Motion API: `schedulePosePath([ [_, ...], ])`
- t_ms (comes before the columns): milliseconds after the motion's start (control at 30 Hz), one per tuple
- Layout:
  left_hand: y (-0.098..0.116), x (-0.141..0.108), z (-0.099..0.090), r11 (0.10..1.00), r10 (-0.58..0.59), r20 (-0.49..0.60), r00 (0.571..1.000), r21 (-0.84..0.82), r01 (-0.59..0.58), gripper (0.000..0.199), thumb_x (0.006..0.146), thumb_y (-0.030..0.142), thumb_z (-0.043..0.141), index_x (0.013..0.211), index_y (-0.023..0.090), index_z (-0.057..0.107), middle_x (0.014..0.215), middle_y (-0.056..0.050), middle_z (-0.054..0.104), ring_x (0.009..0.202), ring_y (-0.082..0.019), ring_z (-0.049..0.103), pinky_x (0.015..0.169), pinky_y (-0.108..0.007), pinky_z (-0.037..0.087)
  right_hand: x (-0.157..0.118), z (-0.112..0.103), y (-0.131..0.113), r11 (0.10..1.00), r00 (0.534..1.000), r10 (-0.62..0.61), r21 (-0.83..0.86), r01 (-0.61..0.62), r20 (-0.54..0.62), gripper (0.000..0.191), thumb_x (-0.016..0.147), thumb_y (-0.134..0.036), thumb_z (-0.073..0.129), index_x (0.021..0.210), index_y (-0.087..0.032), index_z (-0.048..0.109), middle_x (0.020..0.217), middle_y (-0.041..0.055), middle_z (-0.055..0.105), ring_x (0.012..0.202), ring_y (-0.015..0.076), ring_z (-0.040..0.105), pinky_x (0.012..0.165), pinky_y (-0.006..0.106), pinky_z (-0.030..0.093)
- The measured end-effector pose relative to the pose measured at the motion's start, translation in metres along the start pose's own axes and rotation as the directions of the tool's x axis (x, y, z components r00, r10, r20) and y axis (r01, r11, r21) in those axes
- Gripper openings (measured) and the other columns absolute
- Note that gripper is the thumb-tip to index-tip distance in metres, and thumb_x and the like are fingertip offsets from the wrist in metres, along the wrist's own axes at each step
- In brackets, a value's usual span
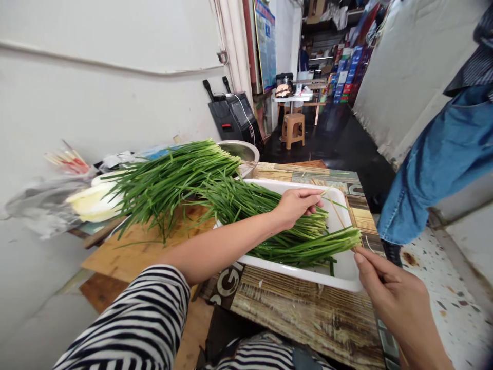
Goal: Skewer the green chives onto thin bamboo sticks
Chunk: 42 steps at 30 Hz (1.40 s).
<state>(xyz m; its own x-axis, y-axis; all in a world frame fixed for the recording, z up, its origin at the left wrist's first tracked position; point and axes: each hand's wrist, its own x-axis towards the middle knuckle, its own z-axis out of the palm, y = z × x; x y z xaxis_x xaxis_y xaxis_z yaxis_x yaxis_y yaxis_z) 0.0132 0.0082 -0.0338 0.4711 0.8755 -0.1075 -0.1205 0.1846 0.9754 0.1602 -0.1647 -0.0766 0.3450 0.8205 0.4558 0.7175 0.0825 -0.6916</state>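
Observation:
A white tray (296, 270) on the wood-patterned table holds long green chives (285, 249), their pale cut ends toward the right. My left hand (298, 208) is over the tray, its fingers pinched on a thin stalk. At the tray's right edge my right hand (389, 282) has thumb and forefinger closed on a thin brown strand (339, 213) beside the cut ends. The strand runs up and left toward my left hand. A bigger pile of chives (173, 174) lies to the left, its leaves hanging over a wooden board.
Behind the tray is a metal bowl (246, 149). A wooden board (115, 257), plastic bags (34, 205) and a pale yellow container (96, 200) are at left. A person in jeans (442, 159) stands at right. A brown stool (293, 131) is farther back.

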Motion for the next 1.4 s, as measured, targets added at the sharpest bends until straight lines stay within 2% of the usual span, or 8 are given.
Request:
schedulePosePath([
  [333, -0.001, 0.0, -0.001, 1.0, 0.012, 0.006, 1.0, -0.01, -0.012, 0.024, 0.081, 0.01, 0.059, 0.103, 0.007, 0.068, 0.066, 0.0, 0.063, 0.048, -0.002, 0.049, 0.046, -0.017, 0.035, 0.0, 0.0, 0.001, 1.0, 1.0, -0.023, -0.017, 0.023, -0.005, 0.031, 0.083, -0.042, 0.058, 0.096, -0.02, 0.075, 0.09, 0.0047, 0.074, 0.076, 0.0187, 0.072, 0.065, 0.023, 0.058],
  [433, -0.001, 0.0, -0.001, 1.0, 0.017, 0.003, 1.0, -0.026, -0.017, 0.023, 0.08, 0.01, 0.06, 0.101, 0.007, 0.069, 0.066, -0.001, 0.064, 0.049, -0.002, 0.05, 0.047, -0.017, 0.036, 0.0, 0.0, 0.0, 1.0, 1.0, -0.004, -0.013, 0.004, -0.002, 0.032, 0.083, -0.043, 0.057, 0.097, -0.02, 0.075, 0.091, 0.0051, 0.074, 0.078, 0.0192, 0.072, 0.066, 0.024, 0.059],
  [600, -0.001, 0.0, 0.0, 0.998, 0.014, -0.012, 1.0, -0.062, -0.014, 0.021, 0.079, 0.009, 0.062, 0.098, 0.007, 0.07, 0.071, -0.003, 0.067, 0.052, -0.003, 0.053, 0.052, -0.019, 0.04, 0.0, -0.001, -0.002, 0.999, 0.999, 0.042, -0.016, -0.042, 0.014, 0.035, 0.082, -0.045, 0.057, 0.096, -0.02, 0.075, 0.088, 0.0055, 0.074, 0.072, 0.0196, 0.072, 0.058, 0.024, 0.058],
  [833, -0.004, 0.001, -0.002, 0.997, 0.026, 0.008, 1.0, -0.078, -0.025, 0.024, 0.076, 0.013, 0.067, 0.099, 0.008, 0.071, 0.073, -0.005, 0.069, 0.055, -0.003, 0.053, 0.055, -0.02, 0.04, 0.0, 0.0, -0.003, 0.998, 0.998, 0.06, 0.019, -0.06, 0.016, 0.036, 0.081, -0.045, 0.057, 0.096, -0.019, 0.076, 0.089, 0.0069, 0.074, 0.074, 0.0199, 0.072, 0.063, 0.025, 0.058],
  [1133, -0.008, 0.001, 0.0, 0.995, 0.072, -0.004, 0.997, -0.064, -0.072, 0.025, 0.073, 0.014, 0.068, 0.098, 0.01, 0.072, 0.076, -0.006, 0.071, 0.059, -0.004, 0.053, 0.058, -0.021, 0.041, -0.002, -0.001, -0.001, 0.992, 0.992, 0.121, 0.032, -0.122, 0.036, 0.035, 0.08, -0.045, 0.059, 0.095, -0.019, 0.076, 0.085, 0.0077, 0.074, 0.059, 0.0167, 0.068, 0.049, 0.022, 0.053],
  [1400, -0.011, 0.002, -0.001, 0.992, 0.11, -0.005, 0.994, -0.064, -0.11, 0.025, 0.073, 0.014, 0.068, 0.098, 0.01, 0.073, 0.075, -0.005, 0.072, 0.059, -0.004, 0.053, 0.06, -0.02, 0.041, -0.001, -0.002, -0.004, 0.989, 0.99, 0.14, 0.051, -0.141, 0.026, 0.035, 0.079, -0.046, 0.059, 0.095, -0.019, 0.076, 0.088, 0.0077, 0.074, 0.067, 0.0183, 0.07, 0.056, 0.024, 0.056],
])
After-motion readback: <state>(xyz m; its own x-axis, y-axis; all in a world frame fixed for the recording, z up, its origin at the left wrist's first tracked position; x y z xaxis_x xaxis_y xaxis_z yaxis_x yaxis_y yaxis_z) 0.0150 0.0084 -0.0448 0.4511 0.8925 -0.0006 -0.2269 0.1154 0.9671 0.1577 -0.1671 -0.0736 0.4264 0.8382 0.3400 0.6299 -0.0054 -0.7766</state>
